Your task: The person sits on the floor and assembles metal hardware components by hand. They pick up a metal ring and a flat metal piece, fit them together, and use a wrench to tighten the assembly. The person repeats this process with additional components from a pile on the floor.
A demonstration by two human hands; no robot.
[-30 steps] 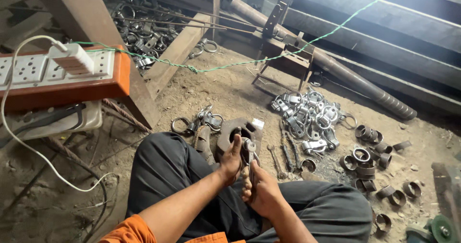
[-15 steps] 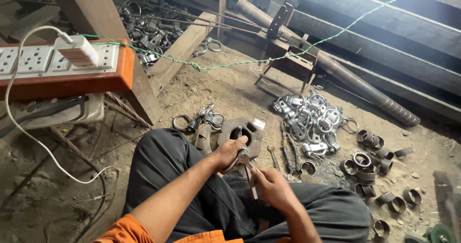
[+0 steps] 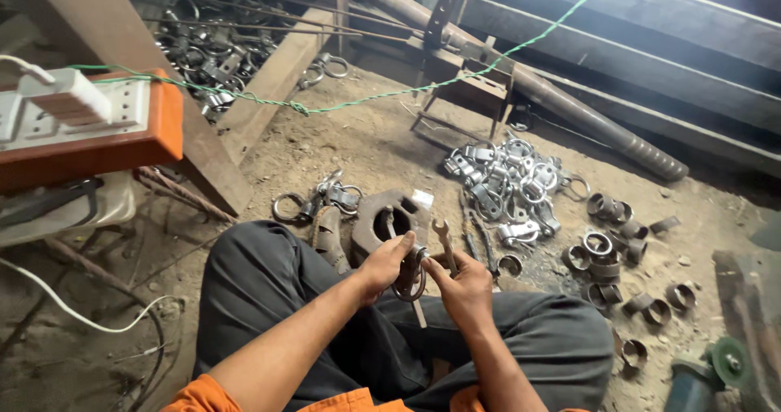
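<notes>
- Head camera looks down on a seated person in dark grey trousers (image 3: 268, 298) and orange sleeves, cross-legged on a dusty dirt floor (image 3: 358, 152).
- Left hand (image 3: 384, 264) is closed, thumb and fingers pinching the upper edge of a rusty round metal ring clamp (image 3: 409, 275) held above the lap, between the two hands.
- Right hand (image 3: 465, 286) is curled shut around the shank of a slim steel open-ended spanner (image 3: 445, 248), whose forked head points up and away from the body; the same hand also steadies the clamp's right side.
- To do this step well, I judge the left hand should keep the ring from turning while the spanner head seats squarely on the bolt; whether it is seated now I cannot tell, as the fingers hide the bolt.
- A heavy rusted iron block with a round hole (image 3: 390, 217) lies on the ground just beyond the hands, and a heap of bright silver clamps (image 3: 504, 188) sits further right, with short rusty pipe collars (image 3: 606, 249) beside it.
- An orange-edged power strip board (image 3: 89, 127) stands at the left, under a green twisted cord (image 3: 342, 103).
- Against the picture half a second back, both hands sit a little higher and closer together on the clamp, and the spanner now stands more upright; the view has also tilted slightly downward.
</notes>
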